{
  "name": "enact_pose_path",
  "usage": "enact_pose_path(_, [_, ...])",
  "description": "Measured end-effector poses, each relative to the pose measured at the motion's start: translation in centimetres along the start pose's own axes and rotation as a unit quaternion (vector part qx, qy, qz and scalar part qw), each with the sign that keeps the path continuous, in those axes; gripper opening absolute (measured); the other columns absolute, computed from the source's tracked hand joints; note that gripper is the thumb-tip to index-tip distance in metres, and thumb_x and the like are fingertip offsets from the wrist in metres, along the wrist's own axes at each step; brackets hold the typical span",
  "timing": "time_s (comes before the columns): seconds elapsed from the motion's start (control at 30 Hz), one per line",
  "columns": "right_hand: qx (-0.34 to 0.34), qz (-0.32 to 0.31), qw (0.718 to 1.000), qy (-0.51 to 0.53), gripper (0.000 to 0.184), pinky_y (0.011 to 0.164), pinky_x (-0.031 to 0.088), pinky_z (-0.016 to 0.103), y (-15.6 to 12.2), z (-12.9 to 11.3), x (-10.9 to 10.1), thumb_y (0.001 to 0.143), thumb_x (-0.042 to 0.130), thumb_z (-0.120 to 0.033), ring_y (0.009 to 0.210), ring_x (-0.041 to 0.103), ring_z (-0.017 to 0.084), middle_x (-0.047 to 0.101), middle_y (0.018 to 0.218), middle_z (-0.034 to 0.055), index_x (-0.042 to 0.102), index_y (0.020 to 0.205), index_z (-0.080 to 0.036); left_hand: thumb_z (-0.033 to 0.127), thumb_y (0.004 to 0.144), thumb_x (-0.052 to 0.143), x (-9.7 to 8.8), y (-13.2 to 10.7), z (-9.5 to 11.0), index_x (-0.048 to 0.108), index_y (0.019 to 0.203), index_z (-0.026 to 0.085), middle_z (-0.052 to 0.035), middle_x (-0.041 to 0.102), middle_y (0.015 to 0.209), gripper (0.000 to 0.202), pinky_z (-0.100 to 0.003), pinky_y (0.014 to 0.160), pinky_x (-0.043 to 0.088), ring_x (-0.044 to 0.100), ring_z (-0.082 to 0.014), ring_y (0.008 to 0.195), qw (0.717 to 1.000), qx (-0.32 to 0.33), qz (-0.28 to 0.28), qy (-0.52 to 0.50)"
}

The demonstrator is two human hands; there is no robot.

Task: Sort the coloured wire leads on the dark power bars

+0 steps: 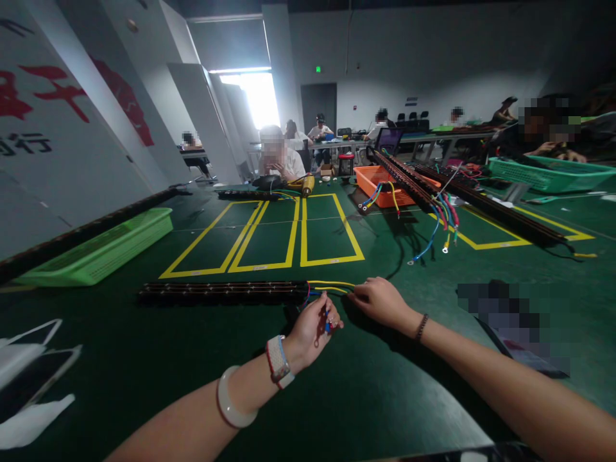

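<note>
A long black terminal strip lies on the green table in front of me, with yellow and blue wires coming out of its right end. My left hand, wearing a watch and a white bangle, is closed around red and blue wire ends just below the strip's right end. My right hand, with a bead bracelet at the wrist, pinches the yellow and blue wires a little to the right of the strip.
A light green basket sits at the left. Phones and white paper lie at the near left. Yellow tape rectangles mark the table. An orange tray and more black strips with coloured wires lie beyond. Other people sit at far tables.
</note>
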State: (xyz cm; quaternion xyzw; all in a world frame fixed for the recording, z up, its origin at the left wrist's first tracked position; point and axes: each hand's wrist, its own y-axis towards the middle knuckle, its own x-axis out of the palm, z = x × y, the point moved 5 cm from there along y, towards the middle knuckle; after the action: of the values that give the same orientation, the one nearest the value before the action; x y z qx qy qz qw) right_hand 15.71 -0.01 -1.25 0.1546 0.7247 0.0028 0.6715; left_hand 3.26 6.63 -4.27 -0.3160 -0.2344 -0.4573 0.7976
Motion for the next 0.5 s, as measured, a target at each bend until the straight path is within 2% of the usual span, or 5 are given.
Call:
enact_pose_path(0.2, [0.005,0.013,0.999,-0.028,0.033,0.064,0.024,0.03,-0.2,-0.5,0.3,0.091,0.045,-0.031,0.064,0.05,0.015,0.06,0.063,0.0039,0.063,0.067,-0.017,0.033,0.091,0.038,0.0,0.1,0.0,0.038,0.064,0.017,0.0039,0.035,0.051,0.032,-0.023,0.057,0.036,0.034,-0.0079,0.047,1.0,0.001,-0.005,-0.016])
enact_pose_path(0.33, [-0.03,0.039,0.997,-0.056,0.031,0.065,0.024,0.03,-0.4,-0.6,0.7,0.091,0.045,-0.031,0.064,0.048,0.016,0.059,0.063,0.0037,0.061,0.069,-0.017,0.032,0.092,0.036,0.0,0.1,0.1,0.04,0.064,0.016,0.0032,0.036,0.051,0.033,-0.024,0.057,0.036,0.035,-0.0083,0.047,1.0,0.0,-0.007,-0.004])
enact_pose_path(0.5, [-0.074,0.114,0.987,-0.084,0.032,0.066,0.026,0.032,-0.8,-0.7,-0.6,0.088,0.049,-0.041,0.067,0.045,0.018,0.056,0.065,0.005,0.057,0.071,-0.015,0.032,0.091,0.037,-0.1,0.3,-0.1,0.041,0.063,0.016,0.0021,0.038,0.051,0.033,-0.024,0.058,0.038,0.037,-0.0089,0.048,1.0,-0.018,-0.014,0.006])
